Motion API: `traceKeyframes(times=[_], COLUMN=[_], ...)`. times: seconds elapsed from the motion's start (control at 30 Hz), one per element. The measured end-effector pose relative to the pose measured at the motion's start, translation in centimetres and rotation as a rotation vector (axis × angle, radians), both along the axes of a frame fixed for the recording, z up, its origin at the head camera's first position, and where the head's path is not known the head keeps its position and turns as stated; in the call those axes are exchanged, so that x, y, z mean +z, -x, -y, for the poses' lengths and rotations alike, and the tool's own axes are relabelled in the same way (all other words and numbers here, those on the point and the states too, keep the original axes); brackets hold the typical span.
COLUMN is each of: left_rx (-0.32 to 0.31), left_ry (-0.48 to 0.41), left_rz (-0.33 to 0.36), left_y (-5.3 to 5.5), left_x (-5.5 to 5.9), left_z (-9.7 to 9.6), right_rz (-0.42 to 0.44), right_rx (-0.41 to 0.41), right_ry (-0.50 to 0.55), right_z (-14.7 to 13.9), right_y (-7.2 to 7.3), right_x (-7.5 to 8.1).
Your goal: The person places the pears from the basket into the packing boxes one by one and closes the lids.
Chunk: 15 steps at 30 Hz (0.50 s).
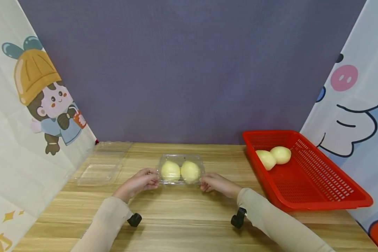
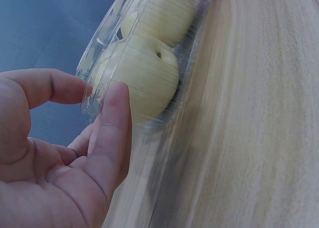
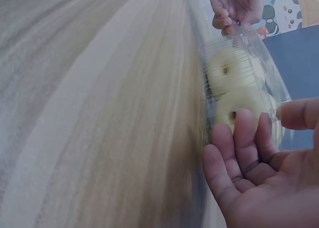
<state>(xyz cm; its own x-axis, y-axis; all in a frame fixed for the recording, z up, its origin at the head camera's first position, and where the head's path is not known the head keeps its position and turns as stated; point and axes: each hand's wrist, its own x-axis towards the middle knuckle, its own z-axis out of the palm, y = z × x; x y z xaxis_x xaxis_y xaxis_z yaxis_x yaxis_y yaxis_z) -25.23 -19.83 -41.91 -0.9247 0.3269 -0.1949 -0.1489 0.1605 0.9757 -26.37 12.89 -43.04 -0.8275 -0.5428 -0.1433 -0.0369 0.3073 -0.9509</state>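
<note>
A clear plastic clamshell box sits mid-table with two round, pale yellow fruits inside, resembling apples or pears. In the left wrist view, a small dark hollow marks the nearer fruit. At the box's left end my left hand pinches the edge between thumb and fingers. My right hand grips the opposite end, near its front corner. From the right wrist, the right thumb and fingertips show at the box's rim, and the left hand appears beyond the fruits.
A red plastic basket stands at the right with two more pale yellow fruits at its back left. Toward the back left lies another clear plastic container. A grey cloth wall rises behind the wooden table.
</note>
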Motion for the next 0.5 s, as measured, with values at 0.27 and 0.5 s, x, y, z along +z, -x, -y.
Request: traceKeyframes(times=[0.27,0.5], left_rx=[-0.004,-0.004], left_ry=[0.003,0.005], left_rz=[0.000,0.000], left_y=[0.02,-0.08], left_x=[-0.01,0.02], left_z=[-0.01,-0.04], right_rz=[-0.006,-0.008], right_rx=[-0.017,-0.007], right_ry=[0.022,0.024], right_z=[0.07,0.09], right_y=[-0.07,-0.21], right_x=[-0.13,-0.08])
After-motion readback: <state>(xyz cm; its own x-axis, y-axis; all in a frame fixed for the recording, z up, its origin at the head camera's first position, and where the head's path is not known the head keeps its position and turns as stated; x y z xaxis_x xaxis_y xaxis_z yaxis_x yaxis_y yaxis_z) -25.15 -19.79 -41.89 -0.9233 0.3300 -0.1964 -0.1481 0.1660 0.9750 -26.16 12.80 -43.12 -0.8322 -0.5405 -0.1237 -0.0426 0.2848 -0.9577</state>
